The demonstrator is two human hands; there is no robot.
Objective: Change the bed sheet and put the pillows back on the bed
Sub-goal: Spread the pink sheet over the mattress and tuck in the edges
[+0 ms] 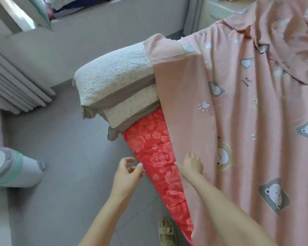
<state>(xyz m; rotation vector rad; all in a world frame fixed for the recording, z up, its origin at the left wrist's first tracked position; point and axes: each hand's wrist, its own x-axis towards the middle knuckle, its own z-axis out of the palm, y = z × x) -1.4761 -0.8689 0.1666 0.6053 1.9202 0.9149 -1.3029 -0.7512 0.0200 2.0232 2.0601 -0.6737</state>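
Observation:
A pink bed sheet printed with bears and paw marks lies spread over the bed, wrinkled toward the far right. Under its left edge a red floral quilt shows along the bed's side. Two pillows with white towel tops and brown cases are stacked at the bed's far left corner, half under the sheet's corner. My right hand rests with spread fingers on the sheet's left edge. My left hand hovers over the floor beside the quilt, fingers loosely curled, holding nothing.
Grey tiled floor lies left of the bed. A white and green bin stands at the left edge. Grey curtains hang at the far left. My sandalled foot stands by the bed's side. A cabinet sits beyond the bed.

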